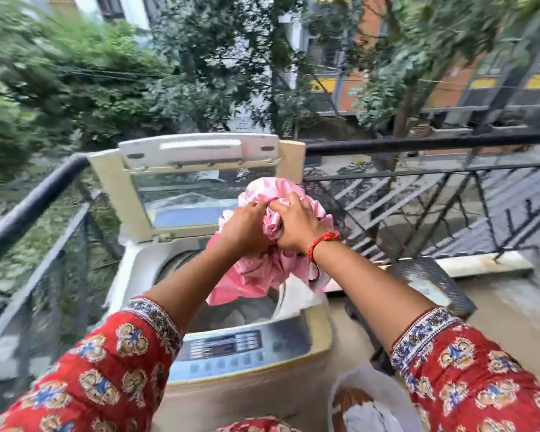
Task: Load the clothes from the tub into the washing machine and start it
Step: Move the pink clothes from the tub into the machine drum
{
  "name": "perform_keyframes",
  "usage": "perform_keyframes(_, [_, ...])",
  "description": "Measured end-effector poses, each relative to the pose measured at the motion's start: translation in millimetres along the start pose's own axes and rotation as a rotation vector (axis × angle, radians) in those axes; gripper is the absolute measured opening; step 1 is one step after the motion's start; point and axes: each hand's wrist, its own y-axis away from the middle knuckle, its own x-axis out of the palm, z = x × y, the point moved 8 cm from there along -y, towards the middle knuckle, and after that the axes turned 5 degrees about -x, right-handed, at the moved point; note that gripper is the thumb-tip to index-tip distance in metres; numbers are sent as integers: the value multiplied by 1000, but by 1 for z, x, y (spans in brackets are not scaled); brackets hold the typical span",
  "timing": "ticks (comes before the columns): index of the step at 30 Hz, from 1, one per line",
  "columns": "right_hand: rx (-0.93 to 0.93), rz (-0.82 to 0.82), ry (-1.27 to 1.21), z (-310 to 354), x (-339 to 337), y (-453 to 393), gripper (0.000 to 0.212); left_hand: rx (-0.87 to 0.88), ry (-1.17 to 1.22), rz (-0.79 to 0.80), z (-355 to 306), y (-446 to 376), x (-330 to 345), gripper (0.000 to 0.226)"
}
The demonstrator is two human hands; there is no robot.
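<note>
Pink cloth (262,269), bunched into a loose bundle, is hanging above the open drum of the top-loading washing machine (231,366), with its lower folds drooping down over the drum's mouth. The left hand (247,227) is gripping the bundle from the near left side, its fingers curled into the fabric. The right hand (296,226) is clutching the same bundle just beside it, fingers curled over the top of the gathered folds, so the two hands are nearly touching. A red thread bracelet (320,243) is sitting on the right wrist, and both forearms are coming out of red patterned sleeves (106,375). The machine's lid (197,182) is standing upright behind the cloth, hinged at the far side, and the control panel (225,347) is lying along the near edge. The tub (335,397), a pale container, is showing at the lower edge to the right of the machine, with white and brown clothes (356,410) inside it. A dark metal railing (418,148) is running behind and beside the machine, with trees and buildings beyond, blurred.
</note>
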Motion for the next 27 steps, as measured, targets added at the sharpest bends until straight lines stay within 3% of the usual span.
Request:
perform_keyframes(4, [-35,47,-30,52,46,-51,72,-63,-8,34,80,-1,-11,85])
perform_keyframes(12, [-36,182,-62,101,128,-98,72,-139,25,166,180,3,16,86])
perform_keyframes(27, [-99,447,-120,80,225,-110,81,-376,8,342,241,14,127,94])
